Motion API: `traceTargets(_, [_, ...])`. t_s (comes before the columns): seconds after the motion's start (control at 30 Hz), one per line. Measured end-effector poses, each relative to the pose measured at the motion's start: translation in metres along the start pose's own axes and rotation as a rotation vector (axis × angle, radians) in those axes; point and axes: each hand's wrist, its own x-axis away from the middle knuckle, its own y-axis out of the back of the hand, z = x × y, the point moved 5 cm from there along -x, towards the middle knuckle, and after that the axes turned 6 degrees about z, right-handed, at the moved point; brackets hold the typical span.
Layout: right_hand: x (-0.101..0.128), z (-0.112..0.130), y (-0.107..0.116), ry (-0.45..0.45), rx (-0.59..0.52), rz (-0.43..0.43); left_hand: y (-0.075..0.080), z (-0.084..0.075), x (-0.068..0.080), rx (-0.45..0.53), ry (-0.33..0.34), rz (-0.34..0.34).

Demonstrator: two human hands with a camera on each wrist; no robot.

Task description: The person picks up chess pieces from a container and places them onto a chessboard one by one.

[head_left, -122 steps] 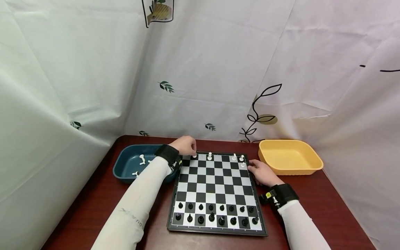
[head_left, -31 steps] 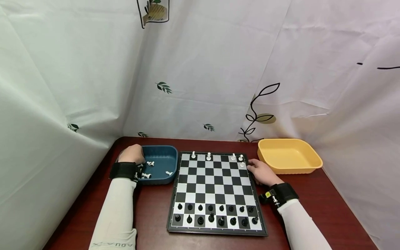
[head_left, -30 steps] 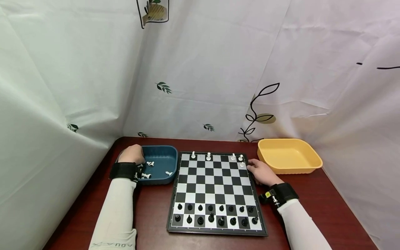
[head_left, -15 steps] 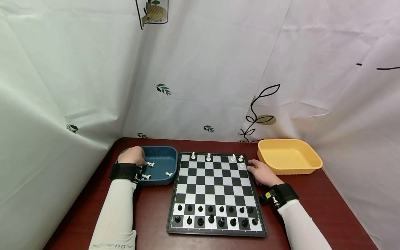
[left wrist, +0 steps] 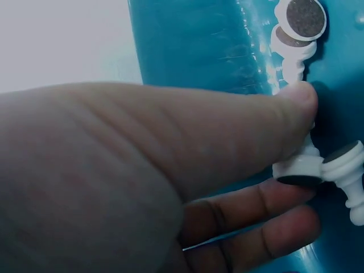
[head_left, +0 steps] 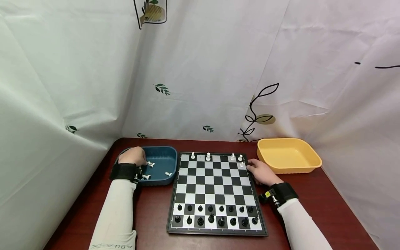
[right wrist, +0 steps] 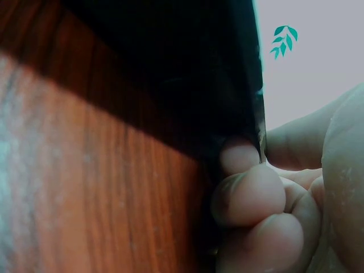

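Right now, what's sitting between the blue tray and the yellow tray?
In the head view, the chessboard lies between the blue tray and the yellow tray, with the right hand at its edge.

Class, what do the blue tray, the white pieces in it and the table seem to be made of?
Blue tray: probably glossy plastic, its wall streaked with highlights. White pieces: likely moulded plastic, smooth, with dark, perhaps felt, pads under their bases. Table: reddish wood or wood-look veneer, grain visible.

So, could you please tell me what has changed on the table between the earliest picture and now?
The left hand moved left, from the far left corner of the black-and-white chessboard into the dark blue plastic tray, where its grip now pinches a white chess piece. The white piece it placed stands on the far row. The right hand stayed at the board's right edge; the black pieces and the yellow tray did not move.
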Motion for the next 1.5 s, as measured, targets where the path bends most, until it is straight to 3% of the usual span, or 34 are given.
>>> traceTargets(0.37, [-0.002,0.000,0.000,0.002,0.005,0.002,0.006,-0.001,0.001,-0.002,-0.075,-0.047])
traceTargets(0.87, [0.001,-0.001,-0.002,-0.005,0.003,-0.005,0.010,-0.003,0.000,0.037,-0.152,-0.039])
traceTargets(1.17, [0.001,0.000,-0.002,-0.005,0.004,-0.005,0.020,-0.008,0.007,0.057,-0.155,-0.102])
traceTargets(1.5, [0.001,-0.001,-0.003,-0.011,0.004,-0.004,0.033,-0.027,0.019,0.043,-0.221,-0.198])
